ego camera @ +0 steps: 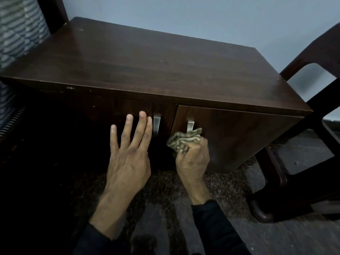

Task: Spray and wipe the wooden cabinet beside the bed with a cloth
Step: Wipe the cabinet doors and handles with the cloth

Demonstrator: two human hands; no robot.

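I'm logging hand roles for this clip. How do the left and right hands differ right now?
The left hand has straight, spread fingers and holds nothing; the right hand is curled round a bunched striped cloth. The left hand lies beside the left handle, the right hand below the right handle. Both are at the cabinet front.

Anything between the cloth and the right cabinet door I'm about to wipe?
Nothing visible. The right hand holds the cloth at the right door, just below its metal handle. The left hand is spread before the left door, off to the side.
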